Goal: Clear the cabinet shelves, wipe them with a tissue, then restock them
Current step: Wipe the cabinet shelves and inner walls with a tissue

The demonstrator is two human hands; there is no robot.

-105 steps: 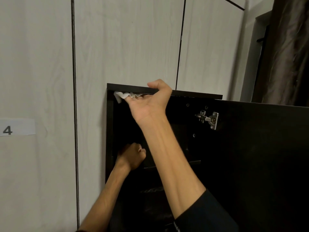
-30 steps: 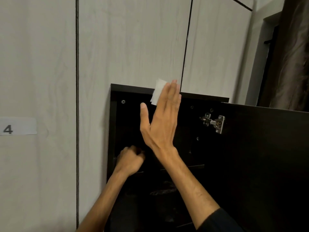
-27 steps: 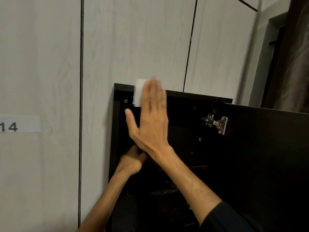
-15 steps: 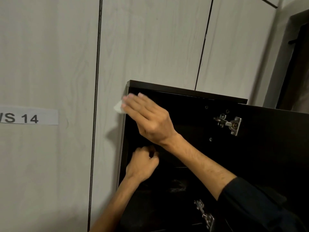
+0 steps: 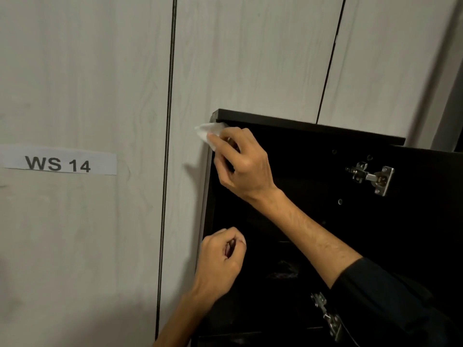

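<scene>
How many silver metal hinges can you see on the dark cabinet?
2. One silver metal hinge sits high on the right by the open door; the other is lower, beside the dark sleeve. More may be hidden out of frame below.

Pale wood-grain wall panels with a paper label

The wall panels (image 5: pixel 250 58) are light grey-white with a faint wood grain, and thin dark vertical seams (image 5: pixel 170 96) divide them; another seam (image 5: pixel 330 58) runs slantwise further right. A white paper label (image 5: pixel 59 160) is stuck on the leftmost panel, printed "WS 14" in bold dark letters, its lower edge slightly uneven. At the far right edge a grey vertical strip (image 5: pixel 448 108), perhaps a door frame, stands beside the last panel. A soft shadow lies across the lower left of the wall.
</scene>
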